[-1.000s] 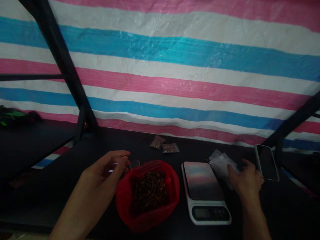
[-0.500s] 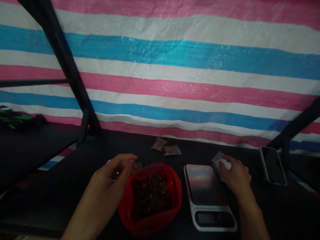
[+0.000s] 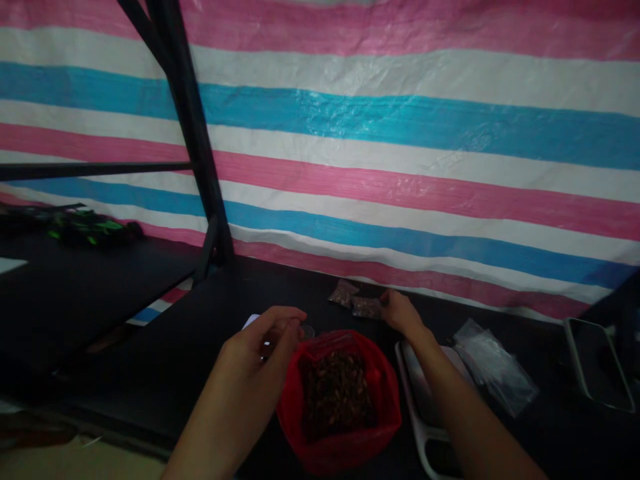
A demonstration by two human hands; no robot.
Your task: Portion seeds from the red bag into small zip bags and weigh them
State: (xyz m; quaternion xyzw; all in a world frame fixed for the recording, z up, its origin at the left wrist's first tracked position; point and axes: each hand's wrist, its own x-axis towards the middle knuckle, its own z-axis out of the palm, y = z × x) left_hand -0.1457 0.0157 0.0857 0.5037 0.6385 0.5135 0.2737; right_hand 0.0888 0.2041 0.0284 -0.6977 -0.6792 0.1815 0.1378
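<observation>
A red bag (image 3: 393, 407) full of small brown pieces stands open on the black table. At its upper left, my left hand (image 3: 267, 357) is closed in a pinch, with a small clear round thing by its fingertips. Over the white scale (image 3: 417, 427) reaches my right arm, and my right hand (image 3: 400, 312) has its fingertips on the right end of a small filled clear packet (image 3: 367, 307). A second filled packet (image 3: 343, 293) lies just left of it. Flat clear bags (image 3: 497, 367) lie right of the scale.
A phone (image 3: 599, 363) lies at the right. Black frame posts (image 3: 193, 133) rise at the left, beside a shelf holding a green and black toy-like vehicle (image 3: 95, 228). A striped sheet (image 3: 400, 180) hangs behind the table.
My right hand has moved left from the clear bags beside the scale to the small filled packet. My left hand keeps its pinch near the red bag. The view has turned left.
</observation>
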